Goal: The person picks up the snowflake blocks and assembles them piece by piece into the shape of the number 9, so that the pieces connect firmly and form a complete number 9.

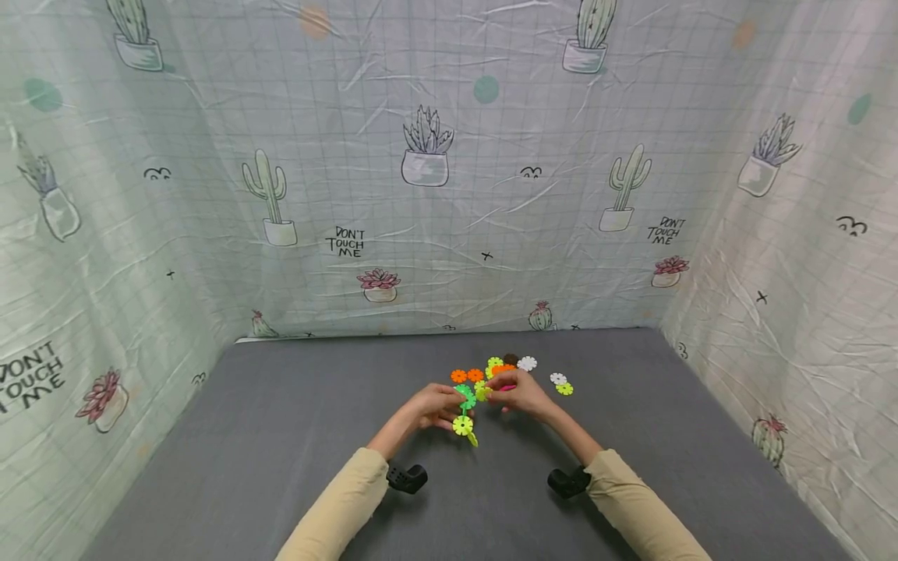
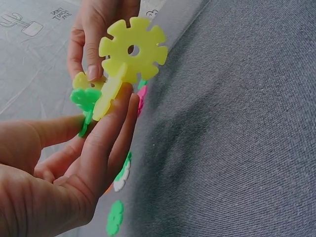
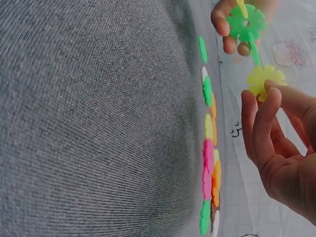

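Over the dark table, my left hand (image 1: 433,407) pinches a joined chain of notched plastic discs by its green part. In the left wrist view, a yellow disc (image 2: 133,49) stands up from the near end, slotted into another yellow disc (image 2: 109,94) that lies against the fingers. My right hand (image 1: 522,393) pinches a yellow disc (image 3: 264,79) between thumb and fingers. That disc meets a green disc (image 3: 254,49) edge-on, which joins a further green disc (image 3: 244,22) beside the left hand. Whether the yellow disc is fully slotted in, I cannot tell.
Loose discs lie beyond the hands: orange (image 1: 459,375), white (image 1: 527,363), brown (image 1: 510,359), pink (image 3: 208,155) and green (image 2: 115,217). A white disc (image 1: 558,379) and a yellow disc (image 1: 565,389) sit farther right. Printed cloth (image 1: 456,210) surrounds the grey table (image 1: 316,421).
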`<state>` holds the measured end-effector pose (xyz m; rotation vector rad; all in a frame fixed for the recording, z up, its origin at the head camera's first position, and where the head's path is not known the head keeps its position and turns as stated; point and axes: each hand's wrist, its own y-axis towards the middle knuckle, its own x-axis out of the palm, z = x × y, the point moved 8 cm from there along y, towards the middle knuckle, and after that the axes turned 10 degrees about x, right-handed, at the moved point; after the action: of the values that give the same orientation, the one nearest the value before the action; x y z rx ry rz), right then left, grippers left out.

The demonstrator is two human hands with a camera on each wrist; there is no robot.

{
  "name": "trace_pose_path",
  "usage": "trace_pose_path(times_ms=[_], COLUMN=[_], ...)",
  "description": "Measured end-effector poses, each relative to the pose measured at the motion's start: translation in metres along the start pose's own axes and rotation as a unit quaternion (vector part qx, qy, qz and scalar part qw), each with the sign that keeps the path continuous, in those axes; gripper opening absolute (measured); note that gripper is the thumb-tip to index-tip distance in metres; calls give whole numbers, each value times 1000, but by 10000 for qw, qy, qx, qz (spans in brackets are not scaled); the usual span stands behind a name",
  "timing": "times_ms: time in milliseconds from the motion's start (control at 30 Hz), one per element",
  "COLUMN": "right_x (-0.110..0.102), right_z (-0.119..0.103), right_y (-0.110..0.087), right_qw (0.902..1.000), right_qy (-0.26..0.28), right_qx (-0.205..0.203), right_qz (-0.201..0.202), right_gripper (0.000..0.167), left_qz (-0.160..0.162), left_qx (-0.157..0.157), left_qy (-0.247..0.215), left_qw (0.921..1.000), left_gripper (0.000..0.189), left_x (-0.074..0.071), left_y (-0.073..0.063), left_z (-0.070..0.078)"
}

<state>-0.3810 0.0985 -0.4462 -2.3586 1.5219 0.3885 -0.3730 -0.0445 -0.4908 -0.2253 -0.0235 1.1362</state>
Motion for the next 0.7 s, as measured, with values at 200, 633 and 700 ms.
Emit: trace_pose_path(times_ms=[200,633,700], right_x=[1,5,7], right_z=[-18,-31,-32], right_y=[-10,-12,-12], right_qw=[10000,9997,9995], right_qy=[53,-145,-189], right_qx=[-6,-208,-267], right_qz=[26,58,31], right_gripper=[22,22,21], left_qz=[-47,-68,-86], left_qx=[-31,-36,-18], left_qy=[-27,-4,0], left_qw=[10000,10000,10000], left_gripper=[27,25,25], left_x=[-2,-6,-6], left_y=[-1,-5,-6], left_z=[2,3,3])
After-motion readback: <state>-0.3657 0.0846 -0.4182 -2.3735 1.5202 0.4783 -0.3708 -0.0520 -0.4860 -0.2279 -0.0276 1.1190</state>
